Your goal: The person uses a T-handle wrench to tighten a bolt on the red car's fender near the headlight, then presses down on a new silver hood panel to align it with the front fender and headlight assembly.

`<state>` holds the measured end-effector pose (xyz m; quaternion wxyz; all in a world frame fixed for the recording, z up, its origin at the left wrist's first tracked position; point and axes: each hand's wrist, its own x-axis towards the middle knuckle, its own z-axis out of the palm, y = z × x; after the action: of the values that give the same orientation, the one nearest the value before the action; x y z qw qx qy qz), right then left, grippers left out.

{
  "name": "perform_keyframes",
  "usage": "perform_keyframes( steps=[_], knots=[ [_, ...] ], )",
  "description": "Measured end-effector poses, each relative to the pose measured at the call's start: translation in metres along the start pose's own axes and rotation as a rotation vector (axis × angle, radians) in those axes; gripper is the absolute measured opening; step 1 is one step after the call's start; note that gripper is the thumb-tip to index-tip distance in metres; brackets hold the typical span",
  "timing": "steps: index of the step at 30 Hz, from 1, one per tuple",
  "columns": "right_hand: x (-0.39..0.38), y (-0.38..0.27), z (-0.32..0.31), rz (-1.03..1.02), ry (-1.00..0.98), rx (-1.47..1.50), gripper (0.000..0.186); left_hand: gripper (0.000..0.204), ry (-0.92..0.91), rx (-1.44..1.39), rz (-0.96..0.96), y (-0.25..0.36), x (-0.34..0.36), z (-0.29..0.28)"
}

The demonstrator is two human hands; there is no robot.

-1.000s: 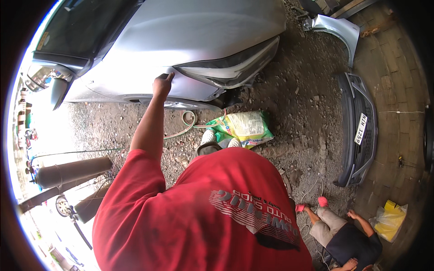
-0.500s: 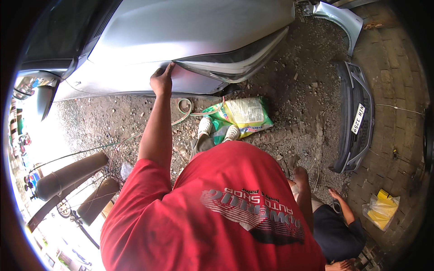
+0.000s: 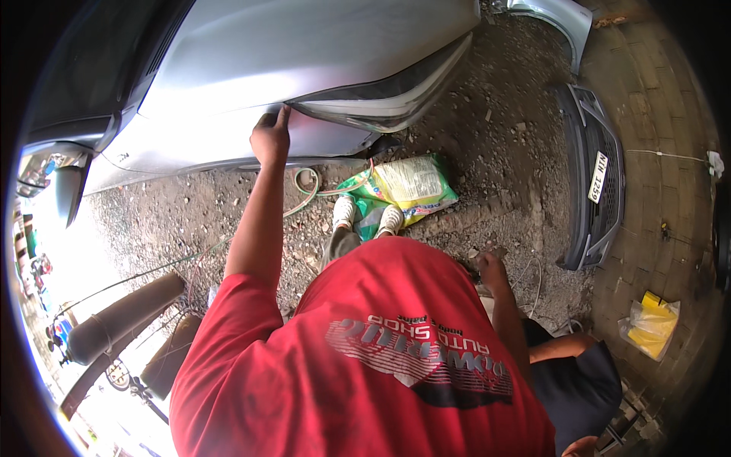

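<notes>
My left hand [image 3: 270, 141] reaches forward to the silver car's front fender [image 3: 244, 126]. Its fingers are curled, and one digit points along the seam under the hood [image 3: 304, 53], by the inner corner of the headlight [image 3: 373, 107]. What those fingers may hold is hidden. Low at my right side, partly behind my red shirt, is my right hand [image 3: 491, 266], closed and dark in shadow; something small and greyish shows at its fingertips, too unclear to name. By my shoes lies a green and yellow printed sack [image 3: 415, 183].
A detached bumper [image 3: 594, 175] lies on the ground at right, a loose silver fender panel [image 3: 560, 23] beyond it. Gas cylinders [image 3: 126, 312] lean at left. A hose [image 3: 304, 190] loops near the sack. A person in dark clothes [image 3: 575, 388] is close behind my right arm. A yellow packet [image 3: 652, 324] lies far right.
My right hand has risen and moved slightly forward and left. My left hand stays at the seam. The nearby person's raised hand is no longer visible, and the view has shifted slightly.
</notes>
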<state>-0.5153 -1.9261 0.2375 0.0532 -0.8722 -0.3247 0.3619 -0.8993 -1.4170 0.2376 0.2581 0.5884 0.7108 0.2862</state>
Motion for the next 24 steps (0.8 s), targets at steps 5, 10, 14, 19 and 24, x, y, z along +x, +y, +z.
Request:
perform_keyframes(
  steps=[5, 10, 14, 19, 24],
  knots=[
    [-0.044, 0.072, 0.036, 0.184, -0.054, -0.023, 0.029, 0.029, -0.072, 0.139, 0.79, 0.058, -0.039, 0.011],
    [-0.075, 0.087, 0.052, 0.278, -0.03, 0.018, 0.03, 0.066, -0.142, 0.291, 1.072, 0.112, -0.044, 0.039],
    [-0.076, 0.072, 0.065, 0.246, -0.025, 0.012, 0.029, 0.101, -0.302, 0.481, 1.112, 0.098, -0.058, 0.068],
    [-0.096, 0.048, 0.079, 0.199, 0.057, 0.208, 0.03, 0.11, -0.331, 0.521, 1.078, 0.082, -0.075, 0.08],
    [-0.096, 0.048, 0.069, 0.253, -0.056, 0.029, 0.032, 0.11, -0.331, 0.546, 1.106, 0.07, -0.067, 0.084]
  ],
)
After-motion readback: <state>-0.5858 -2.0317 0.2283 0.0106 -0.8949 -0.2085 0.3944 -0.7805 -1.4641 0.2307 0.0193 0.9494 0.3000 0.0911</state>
